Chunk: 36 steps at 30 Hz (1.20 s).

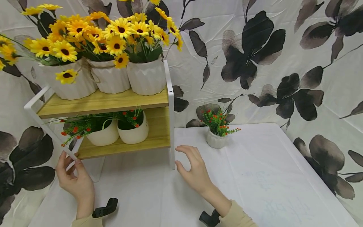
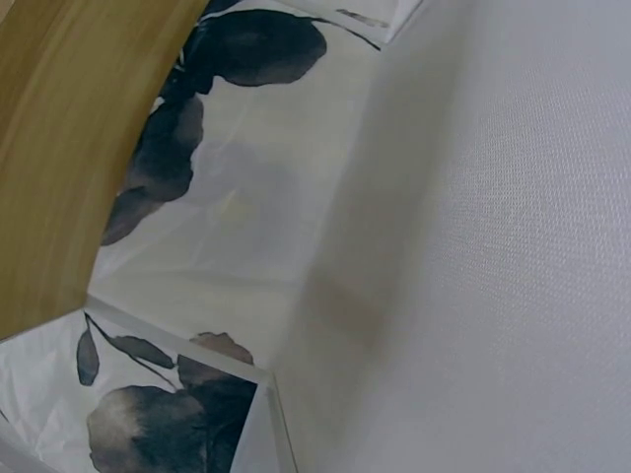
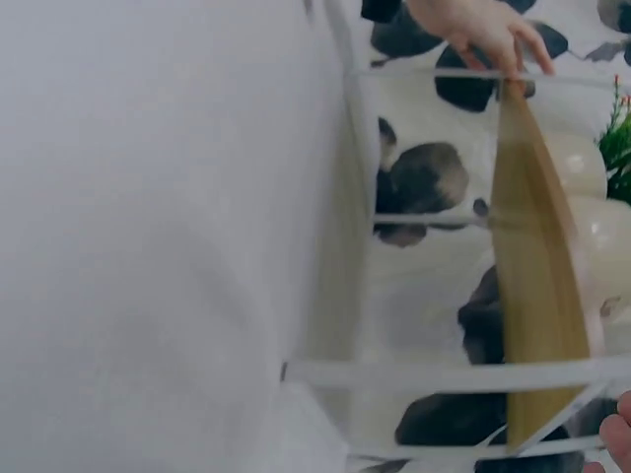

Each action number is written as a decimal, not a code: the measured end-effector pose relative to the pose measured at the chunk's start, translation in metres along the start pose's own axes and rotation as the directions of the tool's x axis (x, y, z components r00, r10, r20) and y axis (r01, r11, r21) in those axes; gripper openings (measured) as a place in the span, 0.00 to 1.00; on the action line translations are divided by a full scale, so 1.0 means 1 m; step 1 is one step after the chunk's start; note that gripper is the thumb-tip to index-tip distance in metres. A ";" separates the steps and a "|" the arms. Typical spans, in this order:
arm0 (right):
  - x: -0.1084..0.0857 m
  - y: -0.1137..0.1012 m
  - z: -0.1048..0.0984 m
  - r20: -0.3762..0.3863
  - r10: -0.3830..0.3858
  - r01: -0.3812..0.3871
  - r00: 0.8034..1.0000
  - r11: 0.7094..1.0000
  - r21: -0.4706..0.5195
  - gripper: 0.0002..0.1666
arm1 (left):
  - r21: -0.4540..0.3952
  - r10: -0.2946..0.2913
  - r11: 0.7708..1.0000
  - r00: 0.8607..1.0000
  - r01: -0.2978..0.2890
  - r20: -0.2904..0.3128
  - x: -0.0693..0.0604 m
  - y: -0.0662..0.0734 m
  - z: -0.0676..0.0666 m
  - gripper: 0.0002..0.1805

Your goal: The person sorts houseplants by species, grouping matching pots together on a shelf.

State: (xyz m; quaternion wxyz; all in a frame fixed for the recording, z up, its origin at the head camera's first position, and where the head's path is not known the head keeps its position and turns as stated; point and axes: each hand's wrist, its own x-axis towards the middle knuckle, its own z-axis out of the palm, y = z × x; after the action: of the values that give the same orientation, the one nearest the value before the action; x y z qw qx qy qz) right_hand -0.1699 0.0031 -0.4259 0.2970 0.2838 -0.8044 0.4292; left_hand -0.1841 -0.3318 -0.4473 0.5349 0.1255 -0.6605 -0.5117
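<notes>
A two-tier shelf [image 1: 158,129] with wooden boards and a white frame stands at the left of the head view. My left hand [image 1: 76,181] holds its left front post, thumb and fingers on either side. That left hand [image 3: 488,30] also shows at the top of the right wrist view. Beside the right front post [image 1: 171,132], my right hand [image 1: 195,171] has its thumb and fingers spread in a curve, with nothing between them. In the left wrist view only the underside of a board [image 2: 79,148] and part of the frame show; the hand itself is hidden.
Three white pots [image 1: 147,77] of yellow daisies fill the upper board. Two smaller white pots [image 1: 134,130] with red-dotted greenery sit below. Another small potted plant [image 1: 216,140] stands on the white table [image 1: 269,176], near the floral cloth [image 1: 210,31] behind.
</notes>
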 end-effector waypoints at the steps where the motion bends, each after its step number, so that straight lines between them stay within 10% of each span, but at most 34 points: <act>1: -0.001 0.003 -0.001 -0.004 0.002 -0.002 1.000 1.000 -0.005 0.24 | -0.001 -0.002 1.000 1.000 0.002 0.003 0.000 0.000 0.000 0.22; 12: -0.015 0.039 -0.021 -0.032 0.163 -0.166 0.986 0.983 -0.080 0.24 | -0.003 0.006 1.000 1.000 -0.006 0.013 -0.001 0.000 0.000 0.23; 36: -0.016 0.100 -0.063 -0.128 0.515 -0.526 0.848 0.847 -0.079 0.28 | -0.002 0.003 1.000 1.000 -0.003 0.011 0.000 0.001 -0.001 0.22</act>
State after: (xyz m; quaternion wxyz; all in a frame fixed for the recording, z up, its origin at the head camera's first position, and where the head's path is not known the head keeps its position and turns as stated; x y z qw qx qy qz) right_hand -0.2156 0.1079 -0.4613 0.2253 0.0157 -0.8576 0.4621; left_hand -0.1825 -0.3315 -0.4465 0.5321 0.1212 -0.6631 -0.5123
